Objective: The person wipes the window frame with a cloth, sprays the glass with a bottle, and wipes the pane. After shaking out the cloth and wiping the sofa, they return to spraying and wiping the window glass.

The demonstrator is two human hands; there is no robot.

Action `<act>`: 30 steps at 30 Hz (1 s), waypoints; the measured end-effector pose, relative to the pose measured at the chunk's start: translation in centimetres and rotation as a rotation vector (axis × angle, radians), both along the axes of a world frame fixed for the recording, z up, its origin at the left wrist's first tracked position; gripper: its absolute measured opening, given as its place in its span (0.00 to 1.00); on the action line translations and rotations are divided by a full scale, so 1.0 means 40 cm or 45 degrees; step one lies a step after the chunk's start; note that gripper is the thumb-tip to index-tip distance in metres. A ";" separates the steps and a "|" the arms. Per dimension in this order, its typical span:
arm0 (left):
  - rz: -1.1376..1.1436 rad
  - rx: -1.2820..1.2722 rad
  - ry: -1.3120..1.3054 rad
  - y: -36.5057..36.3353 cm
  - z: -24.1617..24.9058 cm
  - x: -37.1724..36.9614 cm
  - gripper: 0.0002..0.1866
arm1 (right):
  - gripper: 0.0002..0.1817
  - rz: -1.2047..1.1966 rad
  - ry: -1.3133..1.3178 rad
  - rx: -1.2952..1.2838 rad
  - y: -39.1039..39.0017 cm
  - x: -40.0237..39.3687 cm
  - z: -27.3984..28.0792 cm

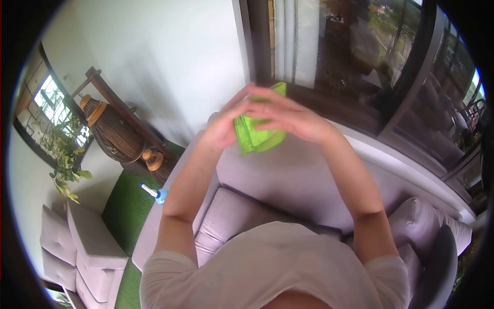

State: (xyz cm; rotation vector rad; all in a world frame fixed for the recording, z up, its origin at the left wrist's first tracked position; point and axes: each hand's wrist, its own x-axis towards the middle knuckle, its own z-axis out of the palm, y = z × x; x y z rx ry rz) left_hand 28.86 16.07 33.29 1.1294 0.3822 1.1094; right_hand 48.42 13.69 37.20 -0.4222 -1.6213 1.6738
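A bright green cloth (260,136) hangs folded between both hands, in front of the sofa back. My left hand (226,121) is on its left side, fingers pointing up and inward against the cloth. From the right, my right hand (293,116) reaches across the front of it, fingers stretched over its upper part. The fingertips of both hands meet or overlap near the cloth's top, slightly blurred by motion. Both hands have hold of the cloth, though the exact grip of each is partly hidden.
The grey sofa (298,170) lies below the hands, with cushions (417,221) at right. A blue and white bottle (160,195) stands by the left armrest. Woven lamps (116,134) hang on a wooden stand at left. Glass windows (381,56) line the right.
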 end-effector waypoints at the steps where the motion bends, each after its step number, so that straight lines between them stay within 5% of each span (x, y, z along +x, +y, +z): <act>1: -0.010 -0.005 0.000 -0.002 0.004 0.006 0.36 | 0.29 -0.010 0.000 -0.005 0.008 0.016 0.001; 4: -0.026 -0.027 0.021 -0.012 0.013 0.013 0.33 | 0.41 -0.676 -0.388 0.730 0.063 0.108 -0.009; 5: -0.034 -0.032 0.014 -0.008 0.009 0.006 0.33 | 0.41 -0.680 -0.398 0.727 0.074 0.114 -0.048; 9: -0.185 -0.094 -0.183 0.009 -0.010 0.008 0.32 | 0.46 -0.264 0.005 -0.360 0.028 0.106 -0.123; 13: -0.390 -0.258 -0.724 -0.019 -0.189 0.085 0.43 | 0.37 -0.528 0.039 -0.215 0.053 0.095 -0.155; 14: -0.378 -0.191 -0.894 -0.022 -0.258 0.127 0.46 | 0.35 -0.585 -0.193 -0.016 0.061 0.113 -0.161; 16: -0.323 -0.258 -0.882 -0.045 -0.292 0.178 0.38 | 0.33 -0.617 -0.329 0.121 0.060 0.149 -0.187; 19: -0.019 -0.308 -0.409 0.023 -0.183 0.185 0.29 | 0.30 -0.938 -0.484 0.375 0.052 0.248 -0.227; 21: 0.130 -0.399 -0.377 0.081 -0.003 0.172 0.25 | 0.26 -1.375 -0.816 0.586 0.029 0.352 -0.262; 23: 0.497 0.000 -0.232 0.192 0.193 0.167 0.26 | 0.24 -1.724 -1.126 0.775 -0.014 0.464 -0.302; 24: 0.673 0.175 -0.232 0.256 0.291 0.173 0.24 | 0.23 -1.816 -1.145 0.620 -0.034 0.520 -0.343; 27: 1.464 0.976 0.295 0.415 0.583 0.230 0.45 | 0.19 -2.029 -1.557 0.433 -0.101 0.590 -0.445; 30: 1.711 1.267 0.532 0.547 0.760 0.356 0.42 | 0.08 -2.143 -1.615 0.923 -0.134 0.592 -0.530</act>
